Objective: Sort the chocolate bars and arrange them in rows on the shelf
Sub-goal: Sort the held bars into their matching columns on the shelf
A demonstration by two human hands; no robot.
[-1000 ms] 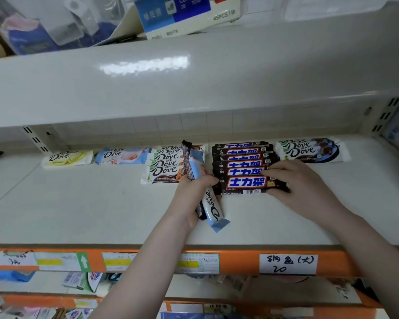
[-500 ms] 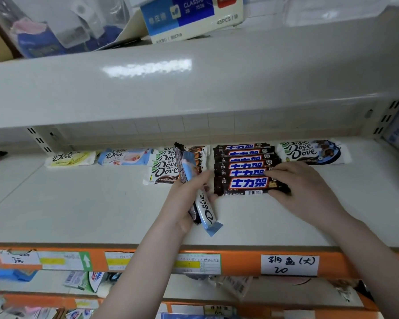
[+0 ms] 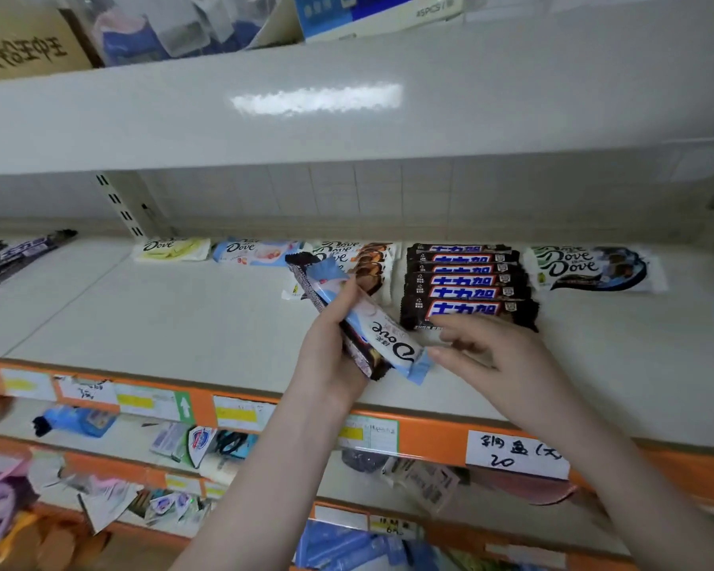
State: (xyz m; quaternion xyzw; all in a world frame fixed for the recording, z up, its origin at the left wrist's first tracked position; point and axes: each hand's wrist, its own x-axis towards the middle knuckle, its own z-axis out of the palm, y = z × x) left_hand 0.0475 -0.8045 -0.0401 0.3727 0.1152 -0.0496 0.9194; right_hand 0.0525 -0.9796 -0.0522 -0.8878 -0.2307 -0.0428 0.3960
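The person's left hand (image 3: 330,344) is gripping two wrapped bars together above the white metal shelf (image 3: 141,323): a light-blue and white Dove chocolate bar (image 3: 376,327) lying on top of a dark brown-wrapped bar (image 3: 357,356), both tilting from upper left down to lower right. The right hand (image 3: 491,356) is hovering just beside the blue bar's lower end with its fingers loosely spread, holding nothing; it is blurred. Behind it, a row of dark brown bars with blue-and-white lettering (image 3: 466,282) is lying overlapped front to back. A white Dove bar with dark swirl (image 3: 590,267) is sitting to their right, a stack of white-and-brown Dove bars (image 3: 367,261) to their left, then a pale-blue Dove bar (image 3: 252,251) and a pale-yellow Dove bar (image 3: 172,249).
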